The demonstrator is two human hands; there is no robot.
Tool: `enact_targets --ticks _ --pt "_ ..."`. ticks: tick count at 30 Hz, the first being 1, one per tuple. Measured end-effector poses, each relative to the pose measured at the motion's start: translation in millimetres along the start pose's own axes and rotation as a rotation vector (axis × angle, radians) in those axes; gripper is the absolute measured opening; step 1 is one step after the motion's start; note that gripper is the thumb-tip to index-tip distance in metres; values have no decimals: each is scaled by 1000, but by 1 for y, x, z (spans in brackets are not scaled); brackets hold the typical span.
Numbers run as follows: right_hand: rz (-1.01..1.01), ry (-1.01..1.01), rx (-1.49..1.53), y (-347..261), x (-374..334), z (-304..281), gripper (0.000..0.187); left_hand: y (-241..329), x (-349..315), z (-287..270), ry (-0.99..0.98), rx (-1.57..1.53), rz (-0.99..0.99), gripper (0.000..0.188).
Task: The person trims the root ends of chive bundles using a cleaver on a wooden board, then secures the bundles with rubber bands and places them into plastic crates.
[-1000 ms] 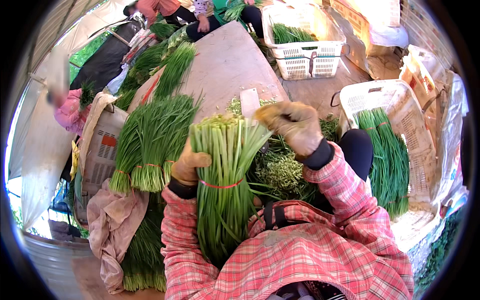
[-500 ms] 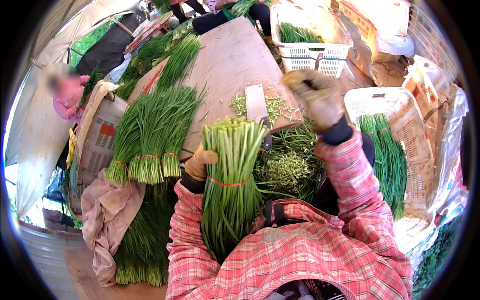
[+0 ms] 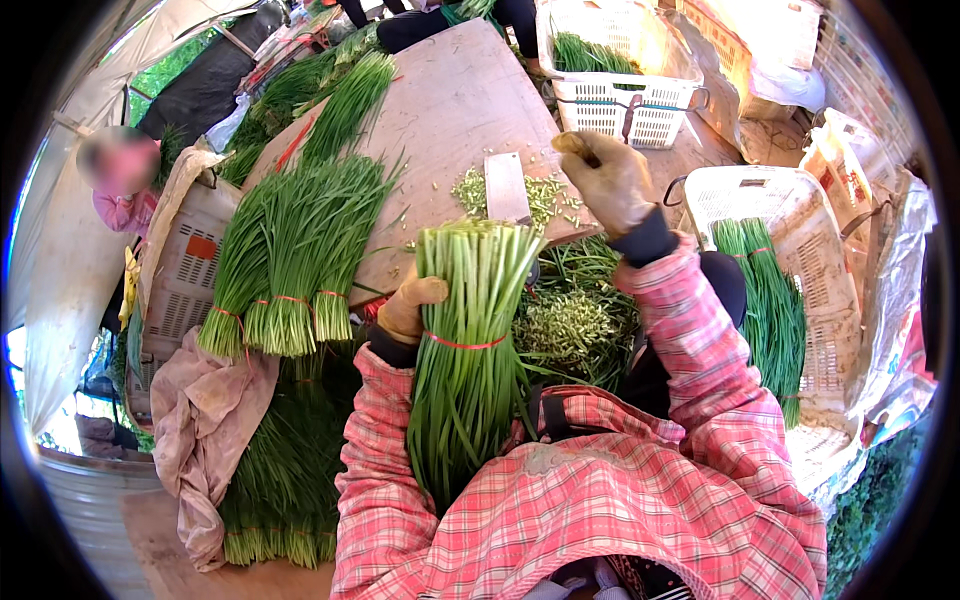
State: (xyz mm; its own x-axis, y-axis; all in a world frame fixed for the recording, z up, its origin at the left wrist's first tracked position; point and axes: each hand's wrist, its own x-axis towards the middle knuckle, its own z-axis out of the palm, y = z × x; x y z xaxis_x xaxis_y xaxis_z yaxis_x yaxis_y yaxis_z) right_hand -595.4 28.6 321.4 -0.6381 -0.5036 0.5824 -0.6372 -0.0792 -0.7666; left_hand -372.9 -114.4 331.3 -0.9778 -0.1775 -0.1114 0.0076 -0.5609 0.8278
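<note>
My left hand, in a tan glove, grips a thick bundle of garlic chives from its left side. The bundle stands upright against my lap, cut pale ends up, with a red band round it. My right hand, gloved too, is raised to the right of the bundle, apart from it. Its fingers are curled in; what they hold, if anything, is hidden. Beyond the bundle, a wide-bladed knife lies on the wooden board among chopped stem bits.
Banded chive bundles lie on the board's left side, with more bundles below beside a pinkish cloth. Trimmings heap below the board's near edge. White crates with chives stand at right. Another person is at left.
My right hand has dropped slightly and moved a little left, its fingers now pointing left. The left hand still grips the banded chives. The view has shifted a little.
</note>
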Motion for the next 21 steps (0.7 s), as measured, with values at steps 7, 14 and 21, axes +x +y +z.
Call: enact_targets --ticks 7,14,21 --pt "131 -663 724 -53 -102 40 107 67 -8 -42 76 137 296 60" --pt "18 -9 690 -83 -42 -52 83 92 102 109 -430 385 514 76" --pt "262 252 -203 -100 -50 -293 71 59 158 139 -484 651 333 85"
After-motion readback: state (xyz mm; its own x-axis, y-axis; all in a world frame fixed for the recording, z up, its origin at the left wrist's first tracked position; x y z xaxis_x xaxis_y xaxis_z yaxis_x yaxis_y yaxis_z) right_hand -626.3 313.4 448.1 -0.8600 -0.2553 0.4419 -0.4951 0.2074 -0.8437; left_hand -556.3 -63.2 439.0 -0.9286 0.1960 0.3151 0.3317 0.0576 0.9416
